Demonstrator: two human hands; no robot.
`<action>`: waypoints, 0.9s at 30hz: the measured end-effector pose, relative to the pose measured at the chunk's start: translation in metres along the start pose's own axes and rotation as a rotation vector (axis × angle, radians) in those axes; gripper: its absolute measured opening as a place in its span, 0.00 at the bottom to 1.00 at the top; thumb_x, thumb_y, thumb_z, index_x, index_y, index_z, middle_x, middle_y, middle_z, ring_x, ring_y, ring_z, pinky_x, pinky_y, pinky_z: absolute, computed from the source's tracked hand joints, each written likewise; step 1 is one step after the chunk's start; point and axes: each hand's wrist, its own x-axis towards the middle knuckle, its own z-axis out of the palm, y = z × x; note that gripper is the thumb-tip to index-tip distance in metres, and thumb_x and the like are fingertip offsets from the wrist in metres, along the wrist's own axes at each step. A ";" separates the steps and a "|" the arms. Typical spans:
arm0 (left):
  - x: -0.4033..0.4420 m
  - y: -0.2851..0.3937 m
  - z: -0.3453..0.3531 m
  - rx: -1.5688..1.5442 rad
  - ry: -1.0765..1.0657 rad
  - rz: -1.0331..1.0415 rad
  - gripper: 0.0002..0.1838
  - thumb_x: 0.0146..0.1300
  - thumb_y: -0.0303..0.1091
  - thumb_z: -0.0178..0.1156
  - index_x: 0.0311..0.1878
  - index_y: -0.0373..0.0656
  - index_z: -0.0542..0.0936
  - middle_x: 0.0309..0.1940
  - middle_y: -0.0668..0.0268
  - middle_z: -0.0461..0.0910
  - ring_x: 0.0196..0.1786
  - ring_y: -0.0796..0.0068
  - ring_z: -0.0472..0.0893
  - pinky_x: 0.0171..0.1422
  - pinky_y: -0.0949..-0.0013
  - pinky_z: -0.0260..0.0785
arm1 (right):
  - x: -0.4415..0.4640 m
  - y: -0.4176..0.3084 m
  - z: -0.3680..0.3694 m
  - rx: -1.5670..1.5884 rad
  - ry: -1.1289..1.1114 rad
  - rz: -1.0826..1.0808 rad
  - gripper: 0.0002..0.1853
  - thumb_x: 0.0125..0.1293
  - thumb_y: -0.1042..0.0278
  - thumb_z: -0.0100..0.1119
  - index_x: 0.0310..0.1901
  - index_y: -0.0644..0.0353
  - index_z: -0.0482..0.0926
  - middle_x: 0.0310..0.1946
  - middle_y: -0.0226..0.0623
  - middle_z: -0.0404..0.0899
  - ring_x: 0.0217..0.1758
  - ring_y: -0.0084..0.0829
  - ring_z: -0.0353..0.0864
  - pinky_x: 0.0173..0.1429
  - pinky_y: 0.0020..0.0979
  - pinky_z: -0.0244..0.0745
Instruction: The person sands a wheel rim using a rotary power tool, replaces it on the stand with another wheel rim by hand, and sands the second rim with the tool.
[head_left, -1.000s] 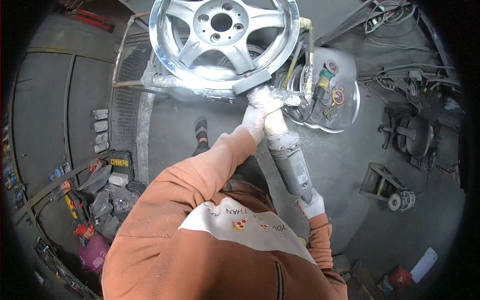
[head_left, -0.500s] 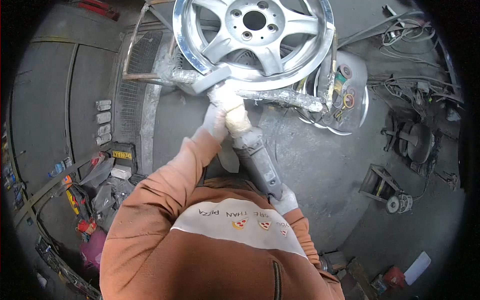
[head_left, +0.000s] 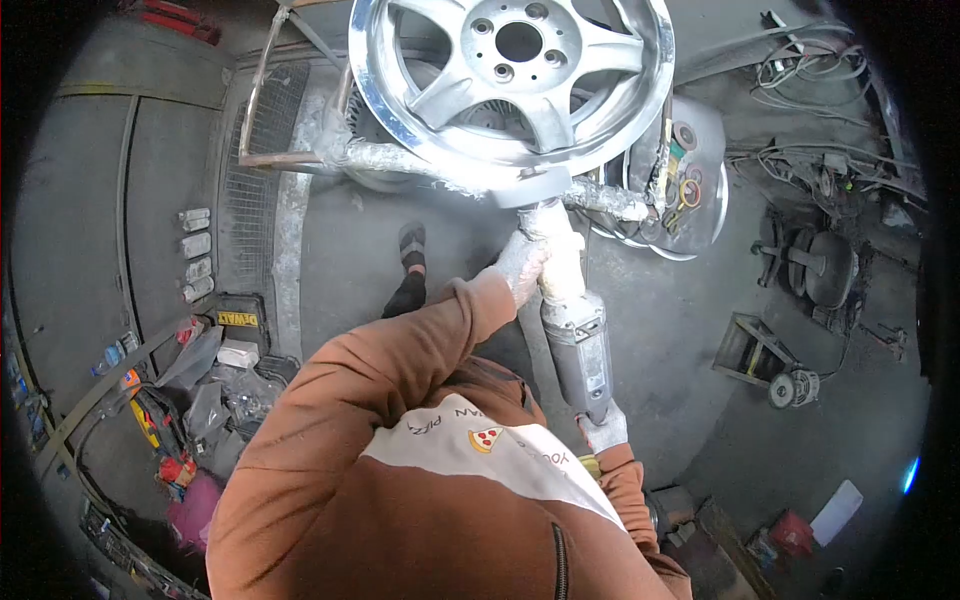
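A grey power tool (head_left: 580, 362) with a pale wrapped neck and a flat grey wheel (head_left: 531, 188) at its head lies across the middle of the view. Gloved in white, my left hand (head_left: 522, 262) is closed round the wrapped neck just behind the wheel. My right hand (head_left: 604, 430), also gloved, is closed on the tool's rear end. The tool's wheel is at the lower edge of a silver five-spoke rim (head_left: 568, 152), which rests on a wrapped metal frame (head_left: 385, 158). Whether wheel and rim touch cannot be made out.
Beyond the frame, a stool-like surface (head_left: 706, 128) holds another grinder and rings. Cables (head_left: 800, 75) and a dusty chair (head_left: 825, 268) are at the right, with a small motor (head_left: 795, 388) below. Cases and bags (head_left: 205, 400) lie at the left.
Since half a second ago, both hands and the tool have moved right along the rim's lower edge; earlier they had swung left. Both hands have kept their hold.
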 end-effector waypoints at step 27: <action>-0.001 0.048 -0.035 -0.071 -0.045 -0.072 0.10 0.65 0.32 0.61 0.47 0.41 0.78 0.37 0.65 0.81 0.38 0.71 0.82 0.46 0.65 0.78 | -0.107 -0.138 0.012 0.209 0.008 -0.112 0.30 0.59 0.60 0.67 0.56 0.73 0.69 0.38 0.58 0.83 0.42 0.51 0.86 0.46 0.38 0.79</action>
